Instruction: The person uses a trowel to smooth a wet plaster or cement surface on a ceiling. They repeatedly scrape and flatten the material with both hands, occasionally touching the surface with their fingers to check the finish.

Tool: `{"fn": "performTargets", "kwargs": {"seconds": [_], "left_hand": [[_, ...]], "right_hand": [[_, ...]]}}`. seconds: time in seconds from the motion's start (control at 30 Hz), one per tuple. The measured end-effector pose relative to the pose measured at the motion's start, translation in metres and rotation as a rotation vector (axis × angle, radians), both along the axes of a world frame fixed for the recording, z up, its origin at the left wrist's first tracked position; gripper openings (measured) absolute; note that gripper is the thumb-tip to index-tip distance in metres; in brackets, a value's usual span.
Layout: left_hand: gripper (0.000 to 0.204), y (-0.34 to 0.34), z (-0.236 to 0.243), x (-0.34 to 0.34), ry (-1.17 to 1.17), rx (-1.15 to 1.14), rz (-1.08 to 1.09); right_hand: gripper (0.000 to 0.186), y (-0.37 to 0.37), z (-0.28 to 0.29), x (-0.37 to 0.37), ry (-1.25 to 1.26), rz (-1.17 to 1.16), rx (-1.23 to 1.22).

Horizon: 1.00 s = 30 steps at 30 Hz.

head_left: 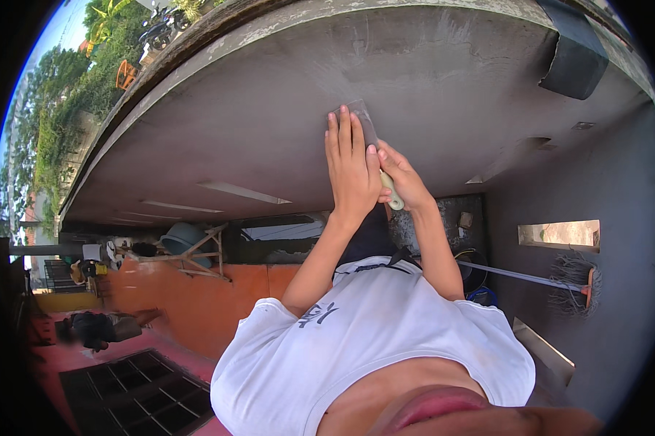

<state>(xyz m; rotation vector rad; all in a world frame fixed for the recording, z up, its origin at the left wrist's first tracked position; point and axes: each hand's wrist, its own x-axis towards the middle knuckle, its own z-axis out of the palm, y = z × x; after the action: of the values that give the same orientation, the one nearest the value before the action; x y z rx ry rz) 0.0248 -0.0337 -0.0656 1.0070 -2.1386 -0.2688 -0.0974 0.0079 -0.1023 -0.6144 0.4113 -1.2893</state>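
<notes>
My right hand (pixel 406 179) is wrapped round the pale green handle of a putty knife (pixel 393 196). The knife's wide, flat blade (pixel 364 120) lies against a grey plastered wall (pixel 284 123). My left hand (pixel 353 171) lies over the blade, its fingers stretched out, close together and pressing flat. Its thumb side sits right beside my right hand. Above the blade, the wall shows paler smears and scrape marks. The part of the blade under my left fingers is hidden.
A dark strip (pixel 576 62) hangs over the wall's top at the right. A mop (pixel 576 285) leans against the side wall, near a slot opening (pixel 558 235). At left, a blue-grey basin (pixel 184 241) rests by a wooden stand (pixel 196 256). Another person (pixel 106 330) is farther off.
</notes>
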Motion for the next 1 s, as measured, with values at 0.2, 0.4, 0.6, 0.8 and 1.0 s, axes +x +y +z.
{"fn": "performTargets", "kwargs": {"seconds": [0.2, 0.4, 0.6, 0.8, 1.0], "left_hand": [[0.065, 0.011, 0.005, -0.009, -0.11, -0.029, 0.096], [0.068, -0.011, 0.027, 0.007, 0.057, -0.062, 0.121], [0.074, 0.001, 0.012, 0.0, -0.101, -0.023, 0.027], [0.072, -0.004, 0.006, 0.004, 0.003, -0.06, 0.074], [0.077, -0.009, 0.021, 0.013, -0.068, -0.077, 0.036]], "right_hand": [[0.054, -0.001, 0.014, -0.031, 0.082, 0.097, 0.163], [0.057, -0.017, 0.042, -0.005, 0.072, 0.109, 0.077], [0.051, 0.006, 0.017, -0.005, -0.018, -0.009, 0.124], [0.052, -0.01, 0.013, 0.005, -0.011, 0.022, -0.014], [0.05, -0.004, 0.022, 0.015, 0.058, -0.082, 0.133]]}}
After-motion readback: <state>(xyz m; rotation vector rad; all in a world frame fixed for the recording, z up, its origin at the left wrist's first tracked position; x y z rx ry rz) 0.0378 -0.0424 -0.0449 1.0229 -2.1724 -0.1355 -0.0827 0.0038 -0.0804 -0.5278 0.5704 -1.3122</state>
